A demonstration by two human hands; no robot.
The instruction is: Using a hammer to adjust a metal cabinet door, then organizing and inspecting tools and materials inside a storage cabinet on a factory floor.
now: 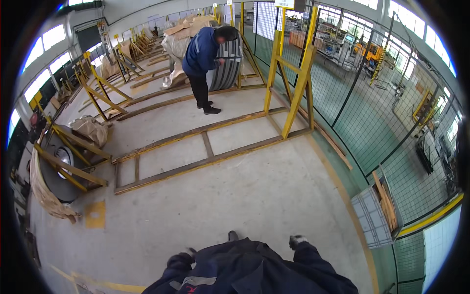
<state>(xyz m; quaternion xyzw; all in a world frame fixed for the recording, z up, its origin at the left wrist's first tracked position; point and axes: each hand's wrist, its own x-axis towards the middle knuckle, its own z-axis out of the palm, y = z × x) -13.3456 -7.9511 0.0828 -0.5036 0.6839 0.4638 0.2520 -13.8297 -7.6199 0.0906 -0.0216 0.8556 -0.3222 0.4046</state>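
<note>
Lower centre, I can't tell whether left hand (189, 253) or right hand (296, 241) has fingers closed; lower right, a crate (368, 221) seemingly corrals planks (386, 202).

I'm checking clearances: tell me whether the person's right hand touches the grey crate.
Apart: the head view shows a stretch of floor between the right hand and the grey crate.

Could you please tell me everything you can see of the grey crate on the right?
The grey crate is box-shaped and looks like plastic, with ribbed walls and an open top. Long wooden pieces are inside; whether they lie or lean is unclear. It stands beside the mesh fence, to the right of the person's right hand, which does not touch it. Whether it touches the fence, I cannot tell.
</note>
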